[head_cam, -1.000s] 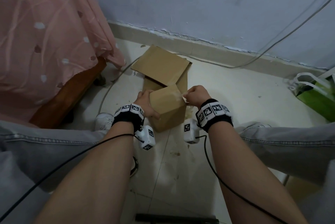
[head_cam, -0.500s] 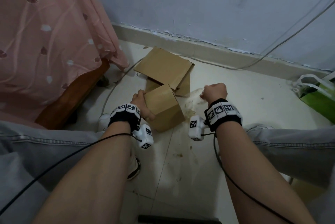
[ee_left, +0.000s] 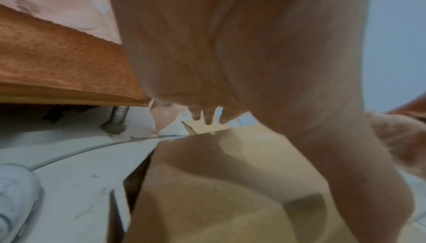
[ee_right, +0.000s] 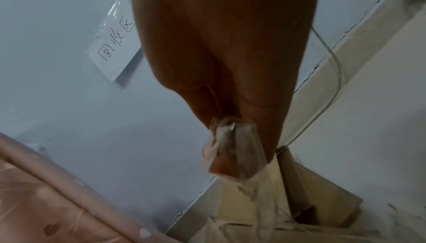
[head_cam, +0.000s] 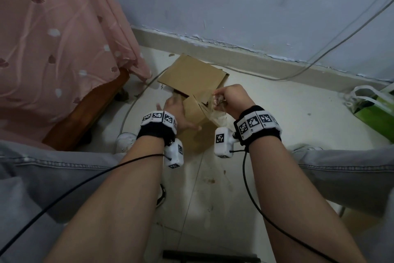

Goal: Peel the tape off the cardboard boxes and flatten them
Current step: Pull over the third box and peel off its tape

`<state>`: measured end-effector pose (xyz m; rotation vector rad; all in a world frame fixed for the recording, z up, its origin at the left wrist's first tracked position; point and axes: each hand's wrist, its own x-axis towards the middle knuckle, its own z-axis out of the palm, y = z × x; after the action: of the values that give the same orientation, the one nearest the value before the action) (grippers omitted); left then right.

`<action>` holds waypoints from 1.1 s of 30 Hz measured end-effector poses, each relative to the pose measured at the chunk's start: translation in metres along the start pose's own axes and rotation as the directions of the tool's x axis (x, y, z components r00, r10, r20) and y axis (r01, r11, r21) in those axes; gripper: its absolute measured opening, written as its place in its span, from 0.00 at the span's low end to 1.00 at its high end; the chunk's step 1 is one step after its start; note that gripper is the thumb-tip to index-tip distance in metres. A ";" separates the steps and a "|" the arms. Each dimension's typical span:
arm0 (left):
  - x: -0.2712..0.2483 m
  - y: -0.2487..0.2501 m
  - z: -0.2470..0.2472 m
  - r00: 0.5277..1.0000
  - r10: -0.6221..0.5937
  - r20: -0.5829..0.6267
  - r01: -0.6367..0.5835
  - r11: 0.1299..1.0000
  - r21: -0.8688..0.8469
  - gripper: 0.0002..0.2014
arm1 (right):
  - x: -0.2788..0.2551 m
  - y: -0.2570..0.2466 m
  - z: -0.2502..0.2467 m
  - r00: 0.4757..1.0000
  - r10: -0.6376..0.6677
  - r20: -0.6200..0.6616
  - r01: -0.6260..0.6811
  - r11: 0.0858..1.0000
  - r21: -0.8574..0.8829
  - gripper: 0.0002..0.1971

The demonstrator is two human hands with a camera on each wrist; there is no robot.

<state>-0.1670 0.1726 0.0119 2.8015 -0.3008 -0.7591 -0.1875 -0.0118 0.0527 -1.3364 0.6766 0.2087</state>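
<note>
A small brown cardboard box [head_cam: 191, 122] stands on the floor between my hands. My left hand [head_cam: 177, 111] rests on its left side, fingers spread and blurred, thumb lying along the near face; the left wrist view shows straight fingers [ee_left: 207, 117] reaching past the box [ee_left: 219, 192] top edge. My right hand [head_cam: 219, 97] is raised at the box's upper right corner and pinches a crumpled strip of clear tape [head_cam: 213, 111], which trails down to the box. The tape [ee_right: 230, 148] bunches round the fingertips in the right wrist view. A flattened cardboard piece [head_cam: 191, 75] lies just behind.
A bed with a pink sheet [head_cam: 53, 39] and wooden frame [head_cam: 85, 113] is on the left. A white cable [head_cam: 136, 100] curves across the floor. A green bag [head_cam: 375, 113] sits at right, the wall baseboard [head_cam: 255, 60] behind. My knees flank the floor space.
My right hand swung out to the right with the tape, then rose back to the box's upper corner. My left hand loosened from a grip to spread fingers, and the box shifted slightly.
</note>
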 end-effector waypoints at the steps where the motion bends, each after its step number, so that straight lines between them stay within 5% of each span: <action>1: 0.000 0.005 -0.001 0.999 0.033 0.000 -0.033 0.998 -0.050 0.69 | -0.002 -0.001 0.003 1.000 0.001 0.014 -0.001 1.000 0.000 0.12; 8: -0.002 0.011 0.009 0.995 0.091 -0.033 -0.094 0.988 -0.120 0.54 | -0.011 -0.004 0.002 0.999 -0.026 0.033 0.028 0.998 -0.052 0.11; 16: -0.004 -0.034 0.025 0.991 -0.116 0.059 0.124 0.981 -0.149 0.55 | 0.014 0.000 -0.035 0.930 -0.145 -0.338 0.095 0.982 -0.161 0.17; 19: -0.011 -0.046 0.042 0.972 -0.209 0.111 0.221 0.970 -0.101 0.56 | 0.020 0.000 -0.051 0.846 -0.172 -0.504 0.105 0.982 -0.159 0.13; 25: -0.015 -0.057 0.065 0.950 -0.287 0.122 0.301 0.945 -0.127 0.57 | 0.017 -0.007 -0.070 0.565 -0.297 -0.770 0.276 0.947 -0.163 0.14; 27: -0.016 -0.059 0.066 0.939 -0.311 0.145 0.329 0.935 -0.129 0.58 | 0.019 -0.003 -0.069 0.599 -0.320 -0.734 0.302 0.939 -0.163 0.13; 30: -0.016 -0.061 0.066 0.928 -0.341 0.152 0.360 0.924 -0.126 0.60 | 0.023 0.011 -0.069 0.693 -0.285 -0.662 0.235 0.958 -0.167 0.25; 33: -0.015 -0.060 0.066 0.921 -0.357 0.154 0.378 0.915 -0.139 0.61 | 0.021 0.030 -0.072 0.713 -0.312 -0.628 0.147 0.942 -0.301 0.10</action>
<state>-0.2056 0.2229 -0.0528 2.6845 0.2725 -0.9912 -0.2102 -0.0774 0.0102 -1.7236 1.1013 -0.4488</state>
